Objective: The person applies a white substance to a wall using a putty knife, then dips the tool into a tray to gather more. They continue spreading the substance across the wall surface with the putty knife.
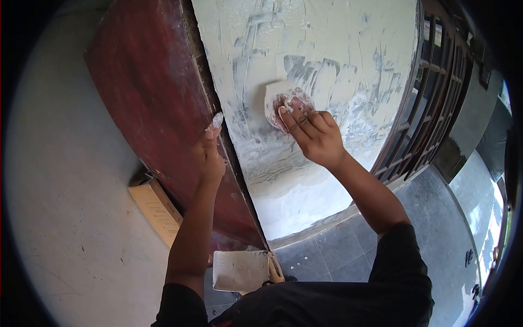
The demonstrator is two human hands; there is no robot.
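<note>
My right hand [318, 133] presses a reddish putty spreader [297, 101], thickly smeared with white putty, against the wall [305, 180]. Its fingers lie over the spreader's face. Uneven white and grey putty strokes cover that wall. To the left, my left hand [210, 155] is closed around a small piece coated in white putty [218, 119], held up beside the edge of a dark red door [147, 71]. Most of that piece is hidden by the fingers.
Below me is a putty-stained tray [239, 271] beside a wooden handle [276, 268]. A cardboard box [155, 207] leans by the door's lower edge. On the right stands a dark wooden window frame [422, 103]; grey tiles [338, 248] cover the floor.
</note>
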